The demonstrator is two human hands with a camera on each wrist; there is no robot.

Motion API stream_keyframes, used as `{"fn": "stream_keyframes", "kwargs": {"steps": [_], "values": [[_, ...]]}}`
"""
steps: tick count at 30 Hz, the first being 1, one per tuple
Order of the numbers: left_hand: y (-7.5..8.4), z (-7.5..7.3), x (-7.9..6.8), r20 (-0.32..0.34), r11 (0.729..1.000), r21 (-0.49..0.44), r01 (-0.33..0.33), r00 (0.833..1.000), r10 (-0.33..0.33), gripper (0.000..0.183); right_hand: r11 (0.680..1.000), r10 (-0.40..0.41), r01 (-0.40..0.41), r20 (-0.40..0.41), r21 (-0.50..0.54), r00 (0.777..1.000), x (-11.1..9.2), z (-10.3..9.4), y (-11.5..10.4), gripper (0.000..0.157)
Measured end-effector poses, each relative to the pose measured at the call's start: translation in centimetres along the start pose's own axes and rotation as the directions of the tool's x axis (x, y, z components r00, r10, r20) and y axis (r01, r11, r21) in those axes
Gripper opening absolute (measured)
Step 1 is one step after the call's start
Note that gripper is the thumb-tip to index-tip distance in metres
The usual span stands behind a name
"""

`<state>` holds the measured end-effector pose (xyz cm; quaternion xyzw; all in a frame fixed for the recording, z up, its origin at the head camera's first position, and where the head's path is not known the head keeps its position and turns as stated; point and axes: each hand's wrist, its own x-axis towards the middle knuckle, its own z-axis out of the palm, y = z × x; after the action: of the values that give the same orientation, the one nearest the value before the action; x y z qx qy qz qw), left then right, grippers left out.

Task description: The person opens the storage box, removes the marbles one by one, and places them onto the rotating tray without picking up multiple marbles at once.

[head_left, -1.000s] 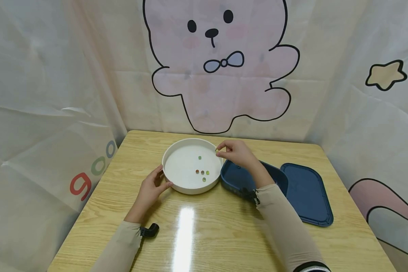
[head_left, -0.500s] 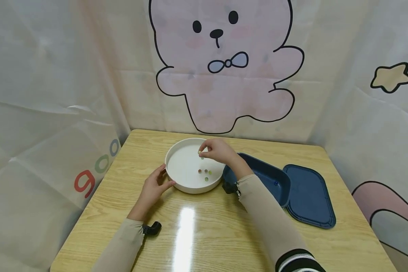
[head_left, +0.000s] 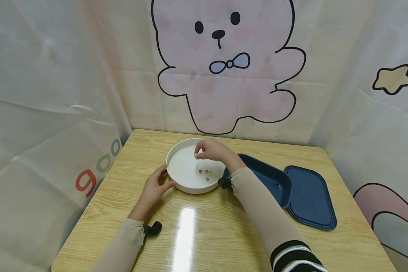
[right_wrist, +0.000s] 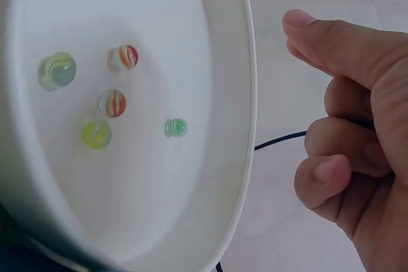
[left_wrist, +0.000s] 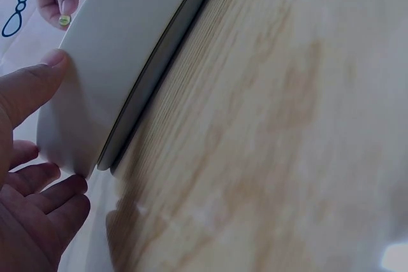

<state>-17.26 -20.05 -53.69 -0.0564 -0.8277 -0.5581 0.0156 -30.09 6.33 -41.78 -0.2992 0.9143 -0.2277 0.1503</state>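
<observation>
A round white shallow tray (head_left: 183,166) lies on the table, with several glass marbles (right_wrist: 113,103) in it, striped orange-red, yellow and green. My left hand (head_left: 155,186) rests against the tray's outer wall at the near left, thumb and fingers spread along it. Over the tray, my right hand (head_left: 213,150) pinches a small yellow-green marble (left_wrist: 64,20) between thumb and index finger. In the right wrist view the thumb hides that marble; the other fingers are folded in.
A dark blue rectangular box (head_left: 268,173) stands right of the tray, partly behind the right forearm, with a blue marble (head_left: 277,184) inside. Its blue lid (head_left: 311,200) lies beside it on the wooden table (head_left: 224,234). A printed cloth (head_left: 136,94) hangs behind.
My right hand has moved left from above the blue box to over the white tray, carrying the marble. The left hand keeps its place at the tray's wall.
</observation>
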Motion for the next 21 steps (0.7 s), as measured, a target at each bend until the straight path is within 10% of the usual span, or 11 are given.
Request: {"fn": "stream_keyframes", "kwargs": {"steps": [11,21], "values": [[-0.1,0.1,0.1,0.003,1.000,-0.016,0.000,1.000,0.000,0.087,0.999,0.000,0.001,0.042,-0.040,0.999,0.8,-0.1,-0.7,0.021],[0.0,-0.1,0.1,0.006,1.000,0.007,0.012,1.000,-0.012,0.093,0.996,-0.004,0.001,-0.036,-0.088,0.999,-2.6,-2.1,0.4,0.020]]}}
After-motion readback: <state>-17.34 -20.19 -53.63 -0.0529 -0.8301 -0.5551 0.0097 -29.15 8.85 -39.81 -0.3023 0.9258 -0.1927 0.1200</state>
